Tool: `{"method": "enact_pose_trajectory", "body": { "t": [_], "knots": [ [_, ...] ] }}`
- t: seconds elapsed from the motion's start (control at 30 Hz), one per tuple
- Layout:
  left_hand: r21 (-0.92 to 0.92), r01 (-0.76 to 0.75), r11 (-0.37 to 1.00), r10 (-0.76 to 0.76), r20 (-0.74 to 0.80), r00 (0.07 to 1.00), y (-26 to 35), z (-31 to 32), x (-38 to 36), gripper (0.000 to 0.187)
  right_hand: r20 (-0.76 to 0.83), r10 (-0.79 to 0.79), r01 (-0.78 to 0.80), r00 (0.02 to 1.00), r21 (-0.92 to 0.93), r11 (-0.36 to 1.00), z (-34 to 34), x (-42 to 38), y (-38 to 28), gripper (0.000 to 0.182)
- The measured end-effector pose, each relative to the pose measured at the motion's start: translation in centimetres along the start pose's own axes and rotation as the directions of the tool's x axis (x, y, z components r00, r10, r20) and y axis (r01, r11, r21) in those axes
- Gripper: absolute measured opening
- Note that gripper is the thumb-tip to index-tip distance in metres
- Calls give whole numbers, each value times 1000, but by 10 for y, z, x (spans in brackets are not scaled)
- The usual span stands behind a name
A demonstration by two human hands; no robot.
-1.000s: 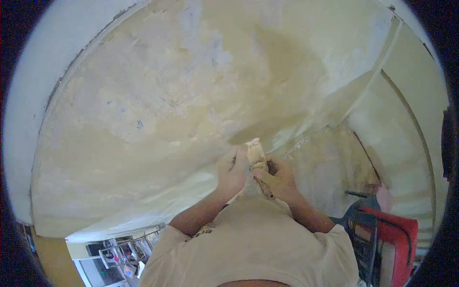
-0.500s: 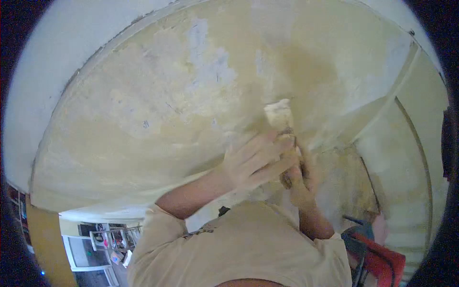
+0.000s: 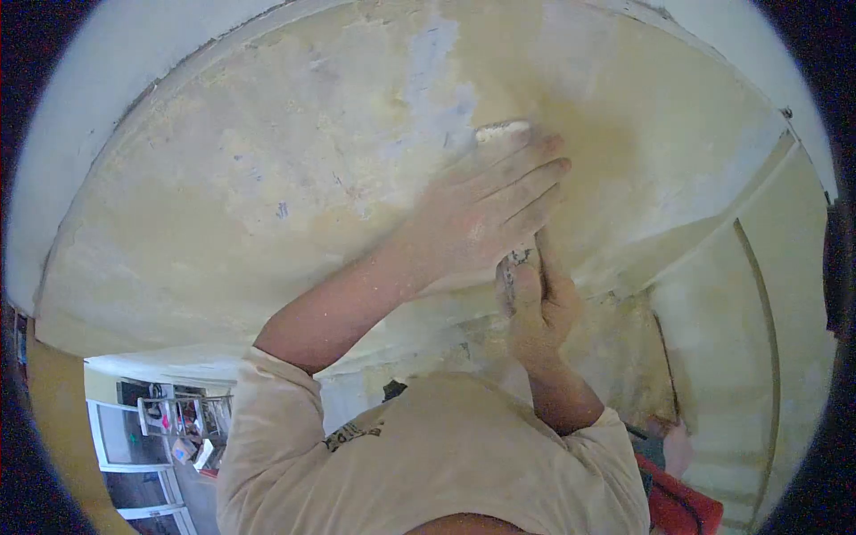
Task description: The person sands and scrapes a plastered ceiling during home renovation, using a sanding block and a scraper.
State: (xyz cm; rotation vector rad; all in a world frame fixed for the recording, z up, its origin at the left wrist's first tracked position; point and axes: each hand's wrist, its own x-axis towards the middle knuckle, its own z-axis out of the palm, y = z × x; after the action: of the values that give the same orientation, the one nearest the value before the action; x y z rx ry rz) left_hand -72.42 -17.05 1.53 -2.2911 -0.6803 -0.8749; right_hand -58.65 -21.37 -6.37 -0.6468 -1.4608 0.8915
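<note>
My right hand is wrapped around the worn, stained handle of a putty knife. The knife's broad end, coated pale cream, meets the patchy wall at the top of my reach. Across the blade lies my left hand, its fingers stretched out flat and covering most of it. Powdery dust marks the back of this hand. The wall in front of me is yellowish, with bare grey-white patches and small dark scuffs.
A white ceiling curves along the top left. On the right, pale panels meet the wall at a corner. A red object is at lower right. A rack with assorted items and a white-framed window are at lower left.
Both hands have moved up the wall with the putty knife. My left hand now lies flatter over the blade and covers more of it. The view has shifted slightly.
</note>
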Motion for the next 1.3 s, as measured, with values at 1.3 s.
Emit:
{"method": "enact_pose_trajectory", "body": {
  "t": [1.3],
  "knots": [
    [-271,38,962,-56,-61,997,-5,-6,6,17,-44,243,-230,969,195,953,12,-7,-32,59]
  ]
}}
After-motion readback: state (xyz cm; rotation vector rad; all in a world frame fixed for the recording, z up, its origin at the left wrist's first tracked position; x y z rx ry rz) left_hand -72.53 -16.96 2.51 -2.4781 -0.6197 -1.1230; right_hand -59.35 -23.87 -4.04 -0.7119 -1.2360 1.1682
